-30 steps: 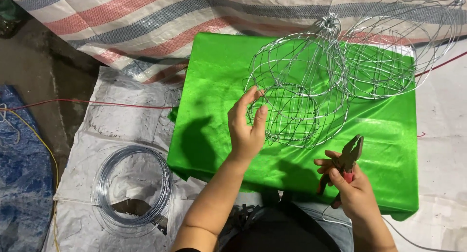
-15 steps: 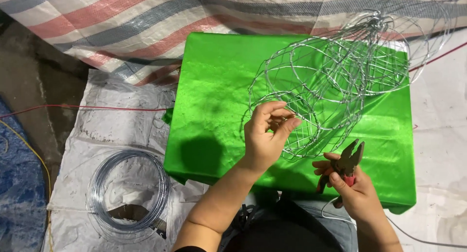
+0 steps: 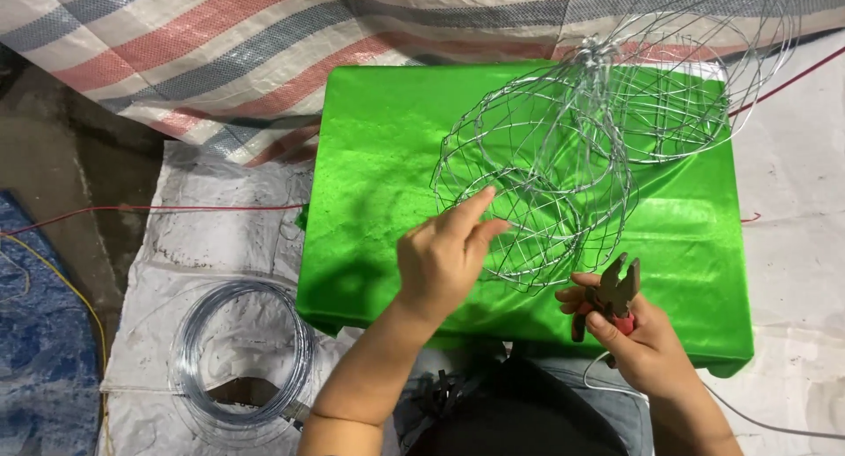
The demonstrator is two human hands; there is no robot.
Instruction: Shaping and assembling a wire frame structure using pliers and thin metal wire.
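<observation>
A rounded basket of silver wire mesh (image 3: 537,183) lies on a bright green cloth (image 3: 378,148) over a low table. My left hand (image 3: 444,258) reaches to the basket's near left rim, forefinger stretched out and touching a wire, thumb and other fingers close beside it. A second, larger wire frame (image 3: 695,77) lies joined behind it at the far right. My right hand (image 3: 634,337) rests at the table's front edge and grips pliers (image 3: 612,293) with red handles, jaws pointing up and away from the basket.
A coil of silver wire (image 3: 242,355) lies on white sheeting at the lower left. A striped red, grey and white tarp (image 3: 220,51) covers the far side. A thin red wire (image 3: 132,209) runs across the floor at left, with blue fabric (image 3: 35,350) beyond.
The wire basket has turned and shifted on the cloth. My left hand has let go of its pinch and now points a finger at the rim. My right hand has stayed put with the pliers.
</observation>
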